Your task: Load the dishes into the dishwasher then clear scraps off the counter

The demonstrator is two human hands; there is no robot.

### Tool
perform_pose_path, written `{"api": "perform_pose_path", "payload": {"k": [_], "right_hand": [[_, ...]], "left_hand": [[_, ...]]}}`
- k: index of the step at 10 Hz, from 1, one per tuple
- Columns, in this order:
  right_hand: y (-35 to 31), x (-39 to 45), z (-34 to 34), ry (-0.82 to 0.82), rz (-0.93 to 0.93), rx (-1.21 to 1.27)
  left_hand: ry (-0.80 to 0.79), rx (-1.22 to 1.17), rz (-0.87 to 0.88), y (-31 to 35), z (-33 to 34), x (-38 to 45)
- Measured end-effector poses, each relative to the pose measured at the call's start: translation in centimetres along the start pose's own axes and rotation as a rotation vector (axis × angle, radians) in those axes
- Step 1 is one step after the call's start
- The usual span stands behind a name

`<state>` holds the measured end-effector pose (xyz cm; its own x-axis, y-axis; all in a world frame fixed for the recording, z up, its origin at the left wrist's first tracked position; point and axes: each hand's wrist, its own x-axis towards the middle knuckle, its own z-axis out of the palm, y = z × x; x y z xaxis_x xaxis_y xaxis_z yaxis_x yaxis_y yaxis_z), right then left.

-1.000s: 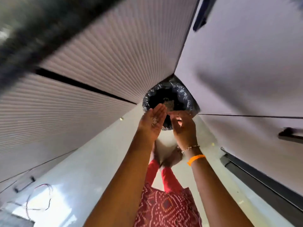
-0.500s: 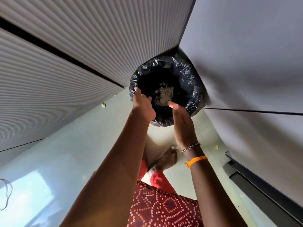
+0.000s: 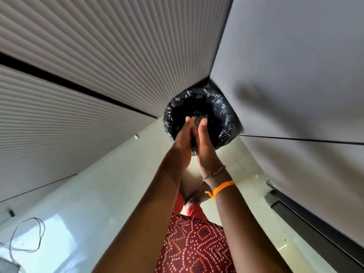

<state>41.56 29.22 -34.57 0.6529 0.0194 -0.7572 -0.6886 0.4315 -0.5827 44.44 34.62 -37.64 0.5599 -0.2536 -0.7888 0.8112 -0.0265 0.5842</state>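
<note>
A round bin lined with a black plastic bag (image 3: 222, 115) stands on the floor in the corner between two cabinet fronts. Pale food scraps (image 3: 200, 117) lie inside it, mostly hidden behind my fingers. My left hand (image 3: 182, 137) and my right hand (image 3: 204, 142) are held over the bin's near rim, palms pressed together, fingers straight and pointing into the bin. Neither hand holds anything that I can see.
Ribbed white cabinet fronts (image 3: 88, 79) run along the left; plain grey doors (image 3: 295, 75) stand on the right, with a dark toe-kick strip (image 3: 315, 229) below. Pale glossy floor tiles (image 3: 98, 194) hold small scraps (image 3: 136, 136) and a thin cord (image 3: 29, 235) at the lower left.
A second ago my left palm was cupped with scraps over the bin. The hands then parted above the bin; now they have come together palm to palm.
</note>
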Motion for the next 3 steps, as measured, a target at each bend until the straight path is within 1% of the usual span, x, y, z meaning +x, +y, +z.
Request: {"api": "perform_pose_path", "payload": {"k": [1, 2, 3], "right_hand": [[-4.7, -6.0, 1.4, -0.005, -0.049, 0.12], [-8.7, -11.2, 1.3, 0.115, -0.105, -0.045], [-11.7, -15.6, 1.4, 0.146, -0.104, -0.034]], "left_hand": [[0.03, 0.067, -0.075, 5.4, 1.3, -5.9], [0.026, 0.319, 0.005, 10.5, 2.1, -11.0], [0.048, 0.446, 0.077, 13.9, 3.4, -15.9]]}}
